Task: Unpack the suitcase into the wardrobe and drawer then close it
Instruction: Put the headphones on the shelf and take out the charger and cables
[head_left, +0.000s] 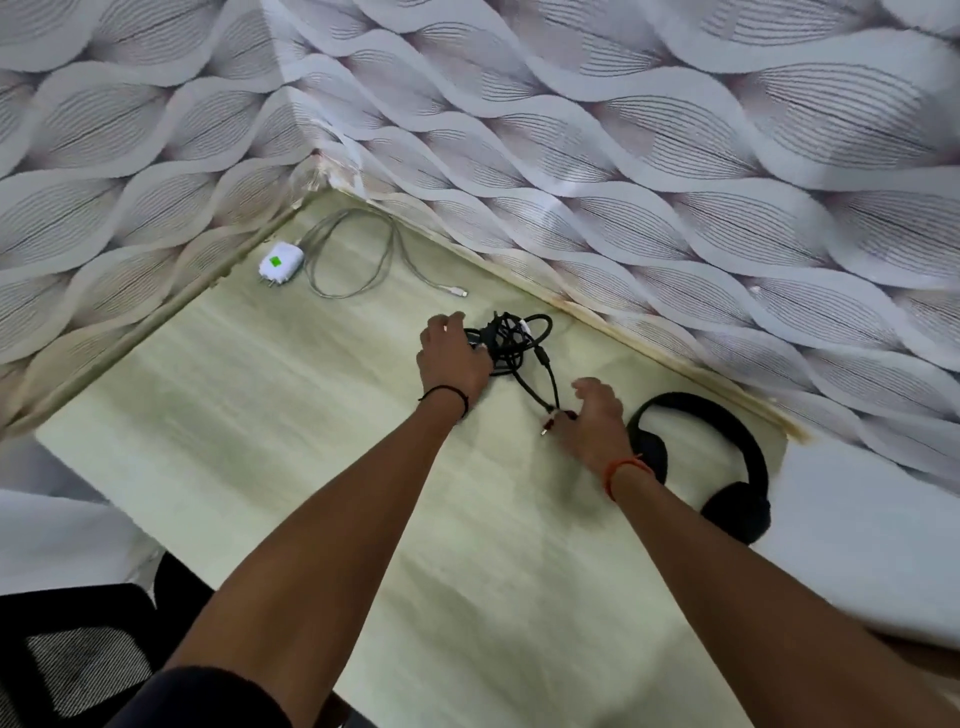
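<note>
A tangled bundle of black cable (511, 340) lies on the pale green floor of a drawer or shelf (270, 415) lined with leaf-patterned paper. My left hand (452, 353) rests on the bundle's left side with fingers curled over it. My right hand (592, 415) pinches the cable's loose end with its plug, near the front right of the bundle. Black over-ear headphones (717, 467) lie just right of my right wrist. A white charger (282, 262) with a grey coiled cord (358, 254) sits in the far left corner.
Patterned walls (675, 156) enclose the space at the back and on both sides. A black mesh chair (78, 660) shows at the bottom left, outside the compartment. Bare floor lies between my forearms and toward the near edge.
</note>
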